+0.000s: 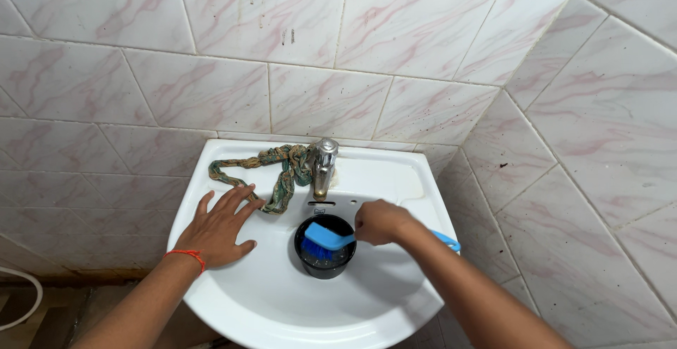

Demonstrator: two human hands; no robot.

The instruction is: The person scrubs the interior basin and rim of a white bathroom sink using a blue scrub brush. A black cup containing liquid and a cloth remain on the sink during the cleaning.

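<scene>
- Right hand (pixel 379 222): fingers clenched round the handle of a blue brush (pixel 331 239); the handle's tail sticks out past the wrist.
- Brush head sits bristles-down in the mouth of a small black cup (pixel 324 247), which stands inside the white basin (pixel 233 292) below the tap (pixel 324 168).
- Brush looks light, of stiff plastic, likely slick when wet; mid-handle is the sound place to grip.
- Cup contents: too dark to tell, perhaps water.
- Left hand (pixel 218 228): fingers spread flat on the basin rim, grasping nothing.
- A twisted cloth (pixel 282 173) lies draped behind the tap, just beside the left fingertips.
</scene>
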